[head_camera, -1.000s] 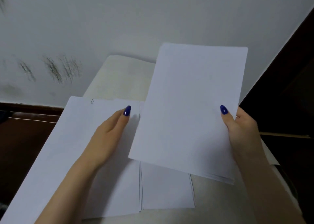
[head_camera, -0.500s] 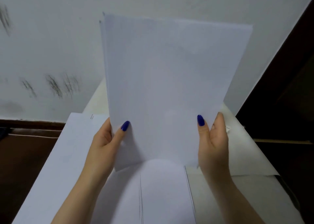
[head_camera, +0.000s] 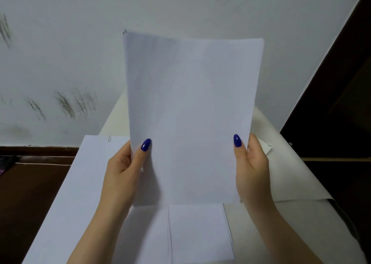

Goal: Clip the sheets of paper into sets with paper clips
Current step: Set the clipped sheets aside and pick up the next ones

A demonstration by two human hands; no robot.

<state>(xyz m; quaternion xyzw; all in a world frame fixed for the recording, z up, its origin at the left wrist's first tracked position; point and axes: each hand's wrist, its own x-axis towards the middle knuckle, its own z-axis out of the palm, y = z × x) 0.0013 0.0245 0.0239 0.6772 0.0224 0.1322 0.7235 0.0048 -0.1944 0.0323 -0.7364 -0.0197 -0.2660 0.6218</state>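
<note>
The person holds a set of white sheets (head_camera: 190, 113) upright in front of them, above the table (head_camera: 261, 233). The left hand (head_camera: 122, 175) grips the lower left edge of the set, thumb curled across the front face and the fingers hidden behind the paper. The right hand (head_camera: 251, 169) grips the lower right edge in the same way, thumb on the front and fingers behind. The bottom edge of the set hangs just above the papers on the table; whether it touches them cannot be told. The sheets' top left corner looks slightly uneven. On the table lies a large white sheet (head_camera: 80, 193) at the left, bearing a paper clip (head_camera: 109, 138) near its far edge. Beside it, nearer the middle, lies a stack of white paper (head_camera: 200, 233), partly hidden by the held set. A cream covering (head_camera: 285, 173) spreads over the table at the right. Behind the table stands a white wall (head_camera: 60, 63) with dark scuff marks (head_camera: 76, 105).
</note>
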